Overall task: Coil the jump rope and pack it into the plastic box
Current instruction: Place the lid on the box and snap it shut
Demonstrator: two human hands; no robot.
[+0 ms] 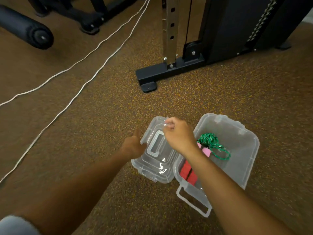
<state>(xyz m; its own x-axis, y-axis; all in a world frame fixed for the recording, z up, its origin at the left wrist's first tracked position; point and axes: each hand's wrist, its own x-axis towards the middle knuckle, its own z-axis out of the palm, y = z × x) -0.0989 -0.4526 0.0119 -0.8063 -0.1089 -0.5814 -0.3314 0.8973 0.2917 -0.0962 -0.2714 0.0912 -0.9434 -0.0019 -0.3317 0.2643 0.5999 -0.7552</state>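
White cord [71,100] runs in two thin lines across the speckled rubber floor [105,116], far left. Left hand [133,146] pinches the near-left edge of the clear plastic lid [157,160], a rounded rectangle with a moulded handle recess, lying flat. Right hand [179,134] has fingers closed on the lid's far rim. Just right: clear plastic box [243,160], open, holding the jump rope [211,143], a green braided coil with pink and red foam handles.

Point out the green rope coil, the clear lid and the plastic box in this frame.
green rope coil [209,139]: head view, on the bundled top of the coil.
clear lid [157,168]: head view, on its flat panel.
plastic box [250,156]: head view, on its right wall.
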